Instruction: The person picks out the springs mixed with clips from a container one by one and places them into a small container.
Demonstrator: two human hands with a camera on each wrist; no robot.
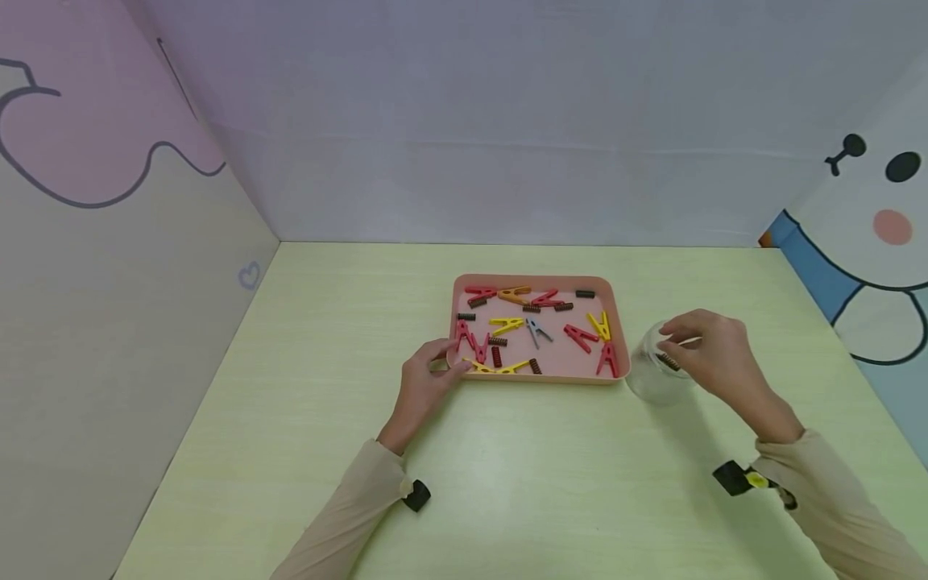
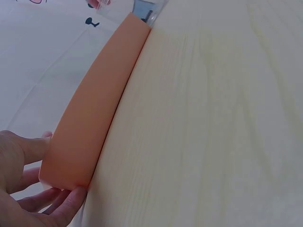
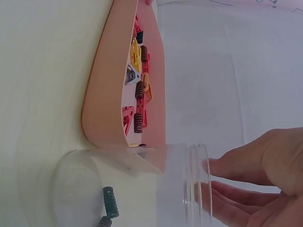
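A pink tray (image 1: 544,380) holds small plastic clips in red, yellow, orange and grey-blue, among them a red clip (image 1: 580,337), along with several dark coil springs such as one spring (image 1: 496,357). My left hand (image 1: 428,379) grips the tray's near left corner, thumb by the rim and fingertips at its lower edge in the left wrist view. Right of the tray stands a clear jar (image 1: 656,388). Over its mouth is my right hand (image 1: 714,354), fingertips within the rim, thumb and fingers apart. Inside the jar, a dark green spring (image 3: 110,202) and another spring (image 3: 104,221) show below them.
The tray and jar stand close together on a pale wood-grain table (image 1: 522,467). A pale wall (image 1: 507,193) rises behind the table's far edge, with printed side panels at left and right.
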